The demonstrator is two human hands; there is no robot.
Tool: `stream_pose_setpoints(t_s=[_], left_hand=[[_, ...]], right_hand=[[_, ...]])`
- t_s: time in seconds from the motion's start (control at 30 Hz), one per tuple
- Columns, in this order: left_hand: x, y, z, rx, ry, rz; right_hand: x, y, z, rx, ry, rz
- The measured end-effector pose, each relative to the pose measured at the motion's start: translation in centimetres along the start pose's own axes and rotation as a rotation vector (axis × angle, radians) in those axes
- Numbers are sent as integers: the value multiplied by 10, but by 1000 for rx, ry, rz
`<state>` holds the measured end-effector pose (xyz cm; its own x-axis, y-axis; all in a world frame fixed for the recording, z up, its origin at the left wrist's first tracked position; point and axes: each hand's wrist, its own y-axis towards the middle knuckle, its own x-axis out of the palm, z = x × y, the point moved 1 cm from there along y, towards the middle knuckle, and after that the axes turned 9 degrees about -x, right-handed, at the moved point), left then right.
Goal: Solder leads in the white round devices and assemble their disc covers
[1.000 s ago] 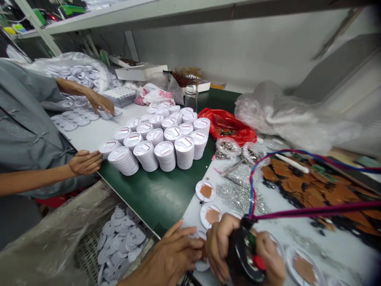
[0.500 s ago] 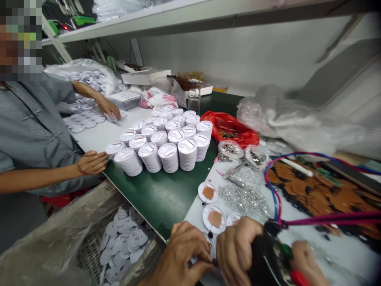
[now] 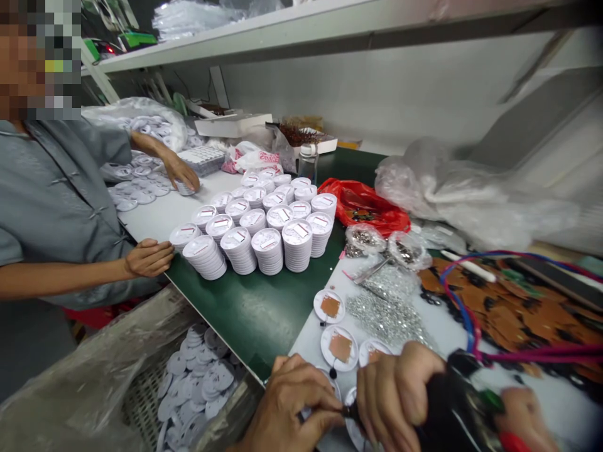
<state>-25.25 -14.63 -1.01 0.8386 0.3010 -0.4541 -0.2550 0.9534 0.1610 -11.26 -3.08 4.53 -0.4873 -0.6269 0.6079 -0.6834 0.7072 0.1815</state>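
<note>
Right hand (image 3: 398,397) grips black tool (image 3: 455,408), lower right, left hand (image 3: 301,400) pinched by its tip (image 3: 348,412), anything held hidden, near white discs (image 3: 339,347), lower centre; a slipping tip could nick fingers or jolt discs.

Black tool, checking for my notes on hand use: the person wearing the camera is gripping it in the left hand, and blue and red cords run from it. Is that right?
Not quite: the hand is wrong. The head view shows the black tool in the wearer's right hand. Blue and red cords do run from it.
</note>
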Motion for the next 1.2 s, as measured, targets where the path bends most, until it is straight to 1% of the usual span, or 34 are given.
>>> stream_pose_setpoints(t_s=[0.1,0.27,0.33,0.43,0.5,0.57,0.63,0.73,0.8,0.9,1.0,1.1,1.2], left_hand=[[1,0,-1,-20,-8,-3],[5,1,-5,-6,-43,26],[6,1,-6,-17,-78,2],[6,0,-6,-42,-100,-70],[2,-1,-3,-22,-41,-133],[-6,-3,-1,22,81,-186],[-14,-7,-2,76,220,-212],[-21,-15,-10,178,370,-195],[-20,-20,-16,222,437,-192],[-13,-25,-22,211,482,-192],[-6,-28,-25,193,460,-146],[-1,-30,-27,186,409,-102],[2,-31,-29,164,377,-76]], right_hand=[[-4,-3,2,-1,-8,12],[-14,-12,7,-9,-50,62],[-17,-15,10,-14,-63,66],[-19,-16,13,-1,-51,49],[-18,-16,13,9,-34,41],[-17,-14,13,21,-29,44],[-14,-11,13,42,-33,40],[-5,-7,15,64,-38,4],[2,-4,18,65,-40,-10],[15,-2,23,82,-40,-7],[25,1,25,86,-30,-24],[30,4,23,70,-33,-45],[30,5,21,61,-90,-96]])
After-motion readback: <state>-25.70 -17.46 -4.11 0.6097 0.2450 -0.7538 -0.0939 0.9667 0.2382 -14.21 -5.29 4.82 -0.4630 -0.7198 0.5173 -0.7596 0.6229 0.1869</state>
